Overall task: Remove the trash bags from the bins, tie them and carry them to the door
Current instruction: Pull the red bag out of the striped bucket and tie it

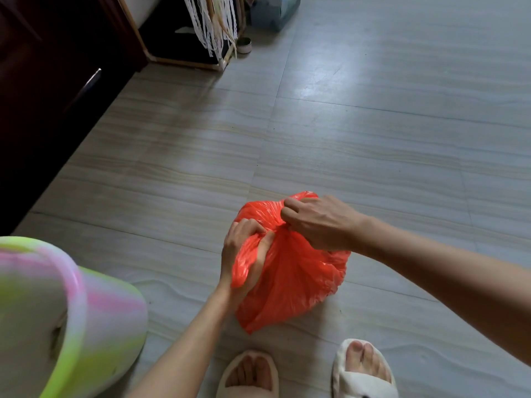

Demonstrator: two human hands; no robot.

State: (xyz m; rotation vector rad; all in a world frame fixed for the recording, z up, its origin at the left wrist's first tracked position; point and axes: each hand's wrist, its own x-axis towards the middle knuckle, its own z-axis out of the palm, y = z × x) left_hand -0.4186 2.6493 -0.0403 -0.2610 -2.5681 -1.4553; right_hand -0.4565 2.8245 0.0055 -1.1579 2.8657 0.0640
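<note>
A red plastic trash bag (293,280) sits on the tiled floor just ahead of my feet, its top gathered into a bunch. My left hand (244,248) grips a loose flap of the bag's mouth on the left side. My right hand (319,222) is closed on the twisted neck and the other flap at the top. A pastel green and pink bin (71,317) stands at the lower left with no bag in it; its inside looks bare.
A dark wooden cabinet (57,81) with a metal handle runs along the left. At the back stands a wooden frame with hanging white lace strips (212,27), a small round tin (244,45) and a bluish bag (275,12). My slippered feet (304,374) are below.
</note>
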